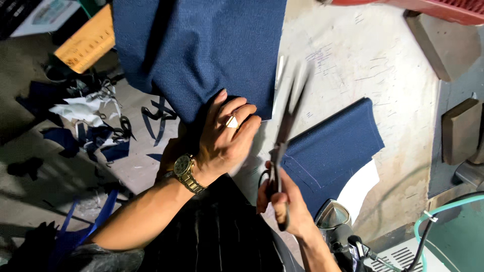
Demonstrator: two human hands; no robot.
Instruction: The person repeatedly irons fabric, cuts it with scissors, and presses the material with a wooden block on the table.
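At the centre of the frame, the left hand (224, 138) is laid flat, fingers spread slightly, on the lower edge of a large piece of navy woven fabric (201, 50) that hangs down from the top of the picture; its weave is coarse and finely ribbed. A gold-coloured wristwatch (185, 170) with a metal link band is worn on that wrist, and a ring (232, 121) is seen on one finger.

Just right of it, lower centre, the right hand (285, 204) is closed around the dark loop handles of long steel tailor's scissors (285, 131). The blades are parted and point up toward the fabric's right edge, blurred by motion, just beside the left fingertips without touching them.

Right of centre, a smaller folded navy piece (333, 146) with pale stitch lines lies over a white sheet (360, 189) on the worn, chalk-marked pale tabletop (398, 100). At the left, blue and white cloth scraps (91, 121) are scattered, with a wooden ruler (88, 43) at upper left. At the bottom, a metal iron (333, 216) is seen.
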